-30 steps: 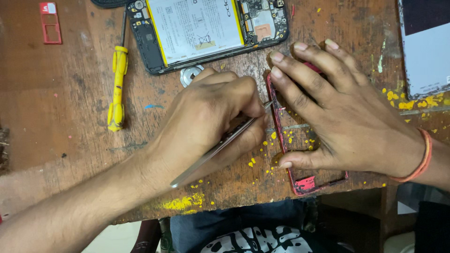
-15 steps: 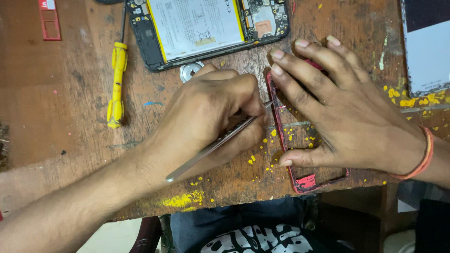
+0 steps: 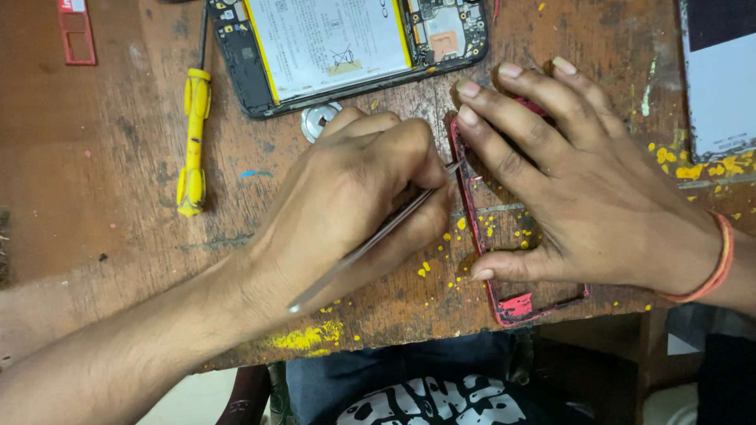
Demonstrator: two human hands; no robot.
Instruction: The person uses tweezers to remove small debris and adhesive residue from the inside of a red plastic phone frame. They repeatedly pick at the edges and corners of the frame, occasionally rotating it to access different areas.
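My left hand (image 3: 358,197) grips thin metal tweezers (image 3: 370,240), whose tip touches the left edge of a red phone frame (image 3: 516,303). The frame lies flat on the worn wooden table (image 3: 118,197). My right hand (image 3: 567,181) lies spread over the frame, fingers pressed on its upper part and thumb on its inner edge. Most of the frame is hidden under that hand. An orange band sits on my right wrist.
An opened phone (image 3: 346,47) with its battery showing lies at the top. A yellow screwdriver (image 3: 193,134) lies to the left, a small round metal part (image 3: 319,120) near my left hand, a red tray (image 3: 77,31) top left, and a flat panel (image 3: 720,79) top right.
The tweezers' tip has shifted slightly along the frame's left edge. Both hands stay in nearly the same place.
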